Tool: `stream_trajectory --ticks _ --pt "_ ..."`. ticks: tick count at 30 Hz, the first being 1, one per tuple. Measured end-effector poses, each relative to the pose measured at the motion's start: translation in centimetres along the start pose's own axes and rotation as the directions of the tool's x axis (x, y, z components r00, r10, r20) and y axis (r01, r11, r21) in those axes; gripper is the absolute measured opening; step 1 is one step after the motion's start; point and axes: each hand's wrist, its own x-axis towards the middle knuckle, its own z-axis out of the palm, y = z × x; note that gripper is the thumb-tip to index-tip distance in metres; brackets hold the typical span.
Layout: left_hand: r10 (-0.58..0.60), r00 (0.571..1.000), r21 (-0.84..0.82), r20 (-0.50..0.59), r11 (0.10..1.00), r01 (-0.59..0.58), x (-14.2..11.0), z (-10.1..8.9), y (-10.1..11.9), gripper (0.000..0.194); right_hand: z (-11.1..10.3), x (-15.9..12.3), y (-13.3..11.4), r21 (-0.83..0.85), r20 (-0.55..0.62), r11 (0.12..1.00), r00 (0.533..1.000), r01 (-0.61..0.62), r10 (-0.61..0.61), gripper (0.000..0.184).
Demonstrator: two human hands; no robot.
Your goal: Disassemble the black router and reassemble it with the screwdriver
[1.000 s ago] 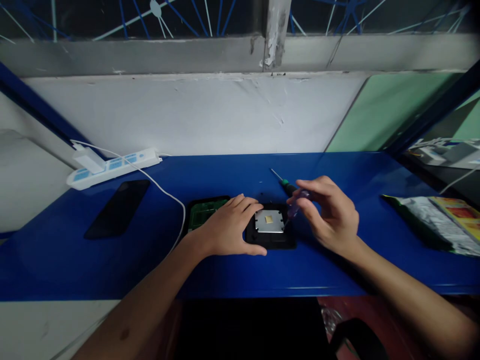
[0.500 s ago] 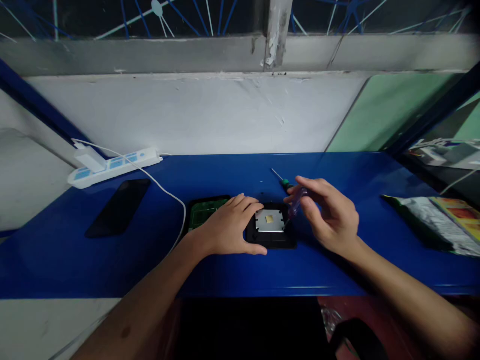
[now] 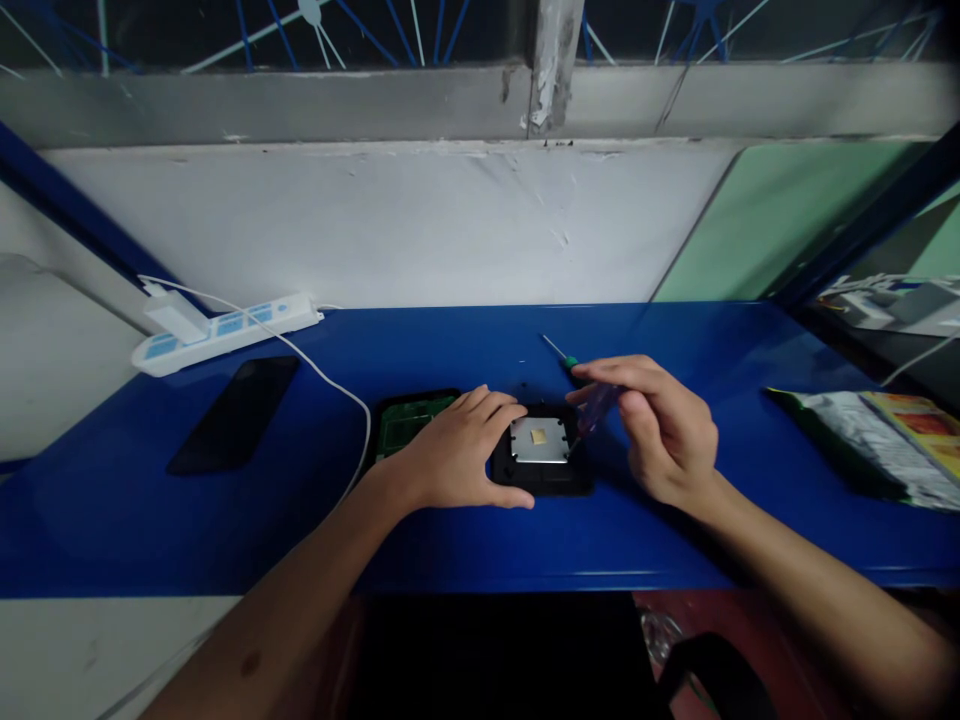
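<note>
A black plastic housing point(image 3: 546, 482) lies on the blue tabletop in front of me. Inside it is a silver metal plate point(image 3: 553, 445) with a small gold-coloured square at its middle. My left hand point(image 3: 466, 450) spans the housing's left side, fingers at the far edge and thumb at the near edge, gripping it. In my right hand point(image 3: 667, 430) is a screwdriver with a clear purple handle point(image 3: 598, 405), pinched by the fingers and tilted. Its shaft points down to the plate's right edge; whether the tip sits in a screw is too small to tell.
Left of the housing, a black shell with a green circuit board point(image 3: 401, 425) is partly behind my left hand. A green-handled screwdriver point(image 3: 559, 352) lies beyond my right hand. Further out are a phone point(image 3: 234, 415), a power strip point(image 3: 225, 333), a white cable point(image 3: 330, 380) and a foil packet point(image 3: 862, 445).
My right thumb and fingers have shifted around the purple handle, the thumb now further right and the index finger straighter. The left hand and housing stay put.
</note>
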Motion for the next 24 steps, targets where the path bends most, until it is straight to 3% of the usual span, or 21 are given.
stream_trajectory --ticks 6,15,24 --pt "0.022 1.000 -0.001 -0.020 1.000 -0.022 -0.03 -0.03 -0.02 0.095 -0.02 -0.22 -0.29 0.016 0.014 0.996 0.996 -0.088 0.088 0.038" --pt "0.010 1.000 0.009 -0.010 1.000 -0.010 0.01 0.01 0.05 0.096 0.10 0.45 -0.08 -0.003 -0.016 1.000 1.000 0.021 -0.021 0.046" --pt "0.026 1.000 0.022 -0.017 0.999 -0.026 0.08 -0.01 0.01 0.096 -0.06 0.66 -0.28 0.027 0.007 1.000 1.000 0.013 -0.013 0.041"
